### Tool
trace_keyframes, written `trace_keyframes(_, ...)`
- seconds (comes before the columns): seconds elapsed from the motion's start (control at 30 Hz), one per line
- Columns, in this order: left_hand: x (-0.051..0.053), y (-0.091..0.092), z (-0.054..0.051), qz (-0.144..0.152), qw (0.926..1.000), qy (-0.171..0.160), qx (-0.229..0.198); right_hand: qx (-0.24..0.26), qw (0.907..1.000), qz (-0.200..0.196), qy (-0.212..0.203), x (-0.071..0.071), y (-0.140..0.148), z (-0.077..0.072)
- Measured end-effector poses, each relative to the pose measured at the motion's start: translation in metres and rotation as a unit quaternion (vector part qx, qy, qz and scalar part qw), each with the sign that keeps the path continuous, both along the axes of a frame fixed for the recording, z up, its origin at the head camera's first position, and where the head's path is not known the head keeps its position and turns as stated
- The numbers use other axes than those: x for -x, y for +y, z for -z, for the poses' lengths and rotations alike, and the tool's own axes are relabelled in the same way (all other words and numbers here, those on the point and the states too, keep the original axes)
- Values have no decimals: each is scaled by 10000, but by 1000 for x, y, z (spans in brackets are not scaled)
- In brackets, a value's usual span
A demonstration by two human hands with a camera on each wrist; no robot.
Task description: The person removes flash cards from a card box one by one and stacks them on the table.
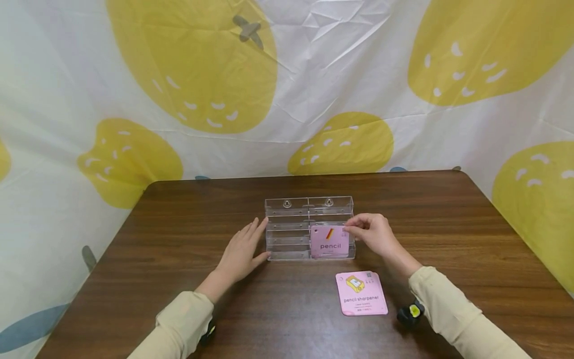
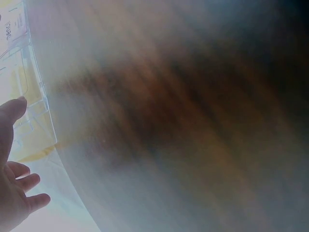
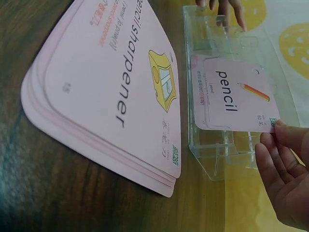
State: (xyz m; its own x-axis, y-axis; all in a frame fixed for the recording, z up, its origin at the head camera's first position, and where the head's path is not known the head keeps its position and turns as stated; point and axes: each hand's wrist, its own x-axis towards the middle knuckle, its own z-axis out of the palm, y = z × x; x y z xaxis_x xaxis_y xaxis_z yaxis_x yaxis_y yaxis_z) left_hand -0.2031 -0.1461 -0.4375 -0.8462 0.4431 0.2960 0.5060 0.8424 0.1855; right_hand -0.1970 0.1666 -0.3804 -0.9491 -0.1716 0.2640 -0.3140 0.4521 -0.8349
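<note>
A clear tiered rack [image 1: 287, 241] stands on the table, with two columns of slots. The pink "pencil" card [image 1: 330, 244] sits in the front of its right column. My right hand [image 1: 374, 233] pinches that card's upper right corner; the right wrist view shows thumb and fingertip on the card [image 3: 231, 96]. My left hand [image 1: 239, 252] rests against the rack's left side with its fingers extended; in the left wrist view the thumb of the left hand [image 2: 14, 159] is at the clear plastic. A stack of pink cards [image 3: 111, 96], "pencil sharpener" on top, lies in front of the rack.
The brown wooden table [image 1: 193, 199] extends around the rack. Behind it hangs a white cloth [image 1: 215, 154] with yellow fruit shapes. A black device with a yellow-green mark [image 1: 410, 314] is at the right wrist, and another dark one shows beside the left sleeve.
</note>
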Motion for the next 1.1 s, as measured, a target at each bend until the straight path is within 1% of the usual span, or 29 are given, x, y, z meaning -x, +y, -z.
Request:
trace_keyframes(0.17, 1, 0, 0, 19, 10000, 5, -9, 47, 10000, 8, 74, -1, 0, -2)
trace_keyframes(0.37, 0, 0, 0, 26, 10000, 9, -25, 135, 9999, 56, -33, 1, 2, 1)
trace_keyframes(0.47, 1, 0, 0, 24, 10000, 11, -27, 192, 9997, 82, -140, 8, 5, 11)
trace_keyframes(0.6, 1, 0, 0, -3, 10000, -31, -11, 118, 9997, 112, -176, 17, 10, 25)
trace_keyframes(0.7, 0, 0, -1, -16, 10000, -53, -14, 41, 9998, 111, -130, 19, 11, 29)
trace_keyframes(0.9, 0, 0, -1, -3, 10000, -78, -31, -34, 9998, 169, -34, 22, 10, 32)
trace_keyframes(1.1, 0, 0, -1, -10, 9999, -110, -45, -102, 9998, 140, 27, 20, 8, 29)
